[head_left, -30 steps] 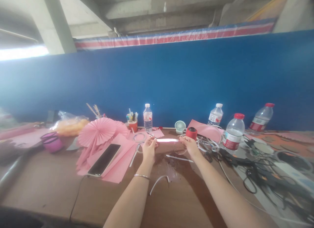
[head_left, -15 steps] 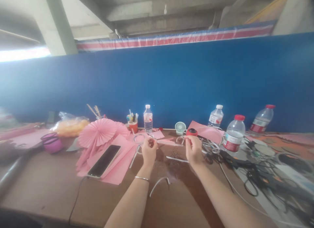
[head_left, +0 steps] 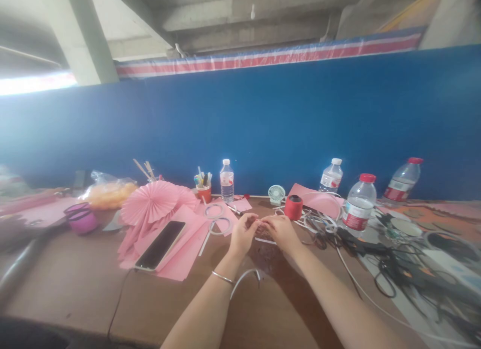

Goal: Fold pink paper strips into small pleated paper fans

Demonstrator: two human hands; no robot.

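My left hand (head_left: 244, 234) and my right hand (head_left: 280, 231) meet over the middle of the table, thumbs and fingertips pinched together. Whatever is between the fingertips is too small and covered to name. Under the hands lie dark crumbs (head_left: 265, 233) and a straight white strip (head_left: 266, 241). A curved white strip (head_left: 244, 278) lies closer to me, beside my left wrist with its silver bangle (head_left: 222, 277). Just beyond my right hand stands a red cylinder with a dark top (head_left: 293, 208). White rings (head_left: 220, 226) rest on pink paper left of my left hand.
Pink folded paper fans (head_left: 150, 204) and a phone (head_left: 161, 245) with a cable lie left. Bottles (head_left: 227, 180) stand along the blue partition (head_left: 240, 123), others (head_left: 359, 204) on the right. A small fan (head_left: 276, 194) stands behind. Tangled black cables (head_left: 398, 269) spread right.
My hands have come together from apart, the left moving right and the right moving left. The pale strip seen at my right fingers before is now hidden. The red cylinder is now uncovered.
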